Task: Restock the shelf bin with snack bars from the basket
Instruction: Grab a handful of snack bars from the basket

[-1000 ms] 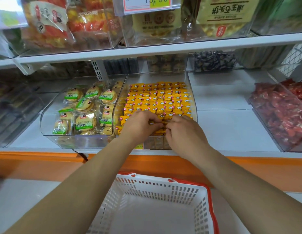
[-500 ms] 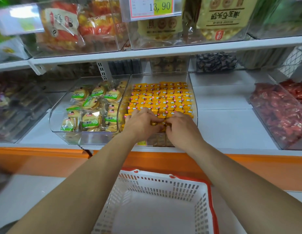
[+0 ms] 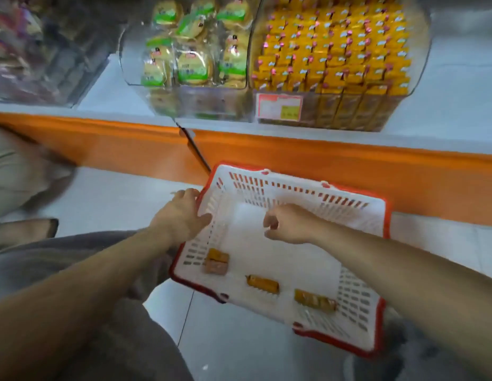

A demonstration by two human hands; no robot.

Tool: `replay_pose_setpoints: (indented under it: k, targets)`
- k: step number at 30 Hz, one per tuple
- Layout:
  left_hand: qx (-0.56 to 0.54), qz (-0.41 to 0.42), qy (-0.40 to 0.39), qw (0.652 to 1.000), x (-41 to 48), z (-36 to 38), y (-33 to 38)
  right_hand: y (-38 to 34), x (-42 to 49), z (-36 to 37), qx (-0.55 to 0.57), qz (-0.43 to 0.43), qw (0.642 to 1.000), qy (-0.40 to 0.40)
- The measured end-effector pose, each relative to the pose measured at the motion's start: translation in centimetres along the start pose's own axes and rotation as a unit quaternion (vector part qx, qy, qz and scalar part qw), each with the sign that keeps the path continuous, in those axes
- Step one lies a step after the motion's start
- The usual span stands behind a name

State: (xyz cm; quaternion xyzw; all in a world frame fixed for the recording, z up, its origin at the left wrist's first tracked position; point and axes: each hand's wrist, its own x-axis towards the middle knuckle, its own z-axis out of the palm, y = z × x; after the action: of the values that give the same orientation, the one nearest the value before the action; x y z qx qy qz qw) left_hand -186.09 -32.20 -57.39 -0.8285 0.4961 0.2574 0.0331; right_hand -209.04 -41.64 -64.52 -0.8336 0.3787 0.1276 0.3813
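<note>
resting the left hand (image 3: 184, 215) on the left rim of the white, red-edged basket (image 3: 294, 188), with fingers fairly straight along the outside of the rim and the thumb lying over the inner wall, released rather than clenched. hovering the right hand (image 3: 288, 224) over the middle of the basket floor, inside the rim and just right of the left hand, knuckles up and fingers curling under toward the palm. hiding the palm side from the camera, so not telling whether anything is pinched there.

showing snack bars (image 3: 262, 284) lying on the basket floor, nearer the body than both hands: an orange one touching a brownish one just below the left wrist, a single one below the right hand, and another beside the right forearm, all apart from the fingers.

facing, beyond both hands and above the orange shelf front (image 3: 294, 160), the clear shelf bin (image 3: 423, 45), holding rows of yellow stocked bars (image 3: 332, 50) up to its front wall and carrying a blurred price label (image 3: 279, 107) on that front. showing, beyond the left hand and just beside that bin, a second clear bin (image 3: 126, 50) holding round cakes (image 3: 192, 67) in green-labelled wrappers. showing a grey trouser leg (image 3: 101, 325) under the left forearm and pale floor (image 3: 115, 202) left of the left hand.
</note>
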Motion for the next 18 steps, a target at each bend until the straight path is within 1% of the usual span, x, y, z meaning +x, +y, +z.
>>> replay_pose_setpoints:
  k: [1, 3, 5, 7, 8, 9, 11, 12, 14, 16, 17, 18]
  targets:
    - [0.005, -0.018, -0.016, 1.000, 0.2, 1.1, -1.5, 0.9, 1.3, 2.3, 0.010, 0.017, 0.999, -0.028]
    - [0.027, -0.021, -0.043, 0.998, 0.3, 3.7, -4.1, 2.8, 3.2, 6.8, 0.023, 0.056, 0.994, -0.092]
    - [0.043, -0.011, -0.024, 0.999, 0.3, 5.5, -6.2, 5.0, 4.2, 11.0, 0.001, 0.095, 0.981, -0.168]
    - [0.022, -0.014, 0.013, 1.000, 0.9, 6.3, -7.7, 7.0, 4.1, 14.2, -0.026, 0.122, 0.968, -0.215]
    - [0.013, -0.024, 0.012, 1.000, 1.3, 6.4, -8.5, 7.9, 3.9, 15.2, -0.032, 0.136, 0.964, -0.225]
    - [0.006, -0.033, -0.007, 0.999, 1.6, 6.6, -9.2, 8.7, 3.6, 16.0, -0.035, 0.151, 0.960, -0.235]
    - [-0.008, -0.028, -0.076, 0.997, 1.6, 7.5, -10.5, 9.9, 3.0, 17.0, -0.043, 0.168, 0.950, -0.259]
    - [-0.012, -0.019, -0.098, 0.995, 1.3, 8.1, -11.0, 10.4, 2.7, 17.4, -0.050, 0.169, 0.946, -0.271]
    - [-0.022, -0.009, -0.107, 0.994, 1.0, 9.0, -11.5, 11.1, 2.3, 18.1, -0.068, 0.160, 0.942, -0.286]
    - [-0.028, -0.007, -0.100, 0.995, 1.2, 9.4, -11.6, 11.5, 2.3, 18.2, -0.062, 0.160, 0.943, -0.286]
    - [-0.029, -0.009, -0.098, 0.995, 1.3, 9.5, -11.5, 11.5, 2.4, 18.0, -0.049, 0.164, 0.946, -0.276]
    - [-0.028, -0.011, -0.099, 0.995, 1.4, 9.5, -11.5, 11.4, 2.7, 17.7, -0.026, 0.167, 0.953, -0.250]
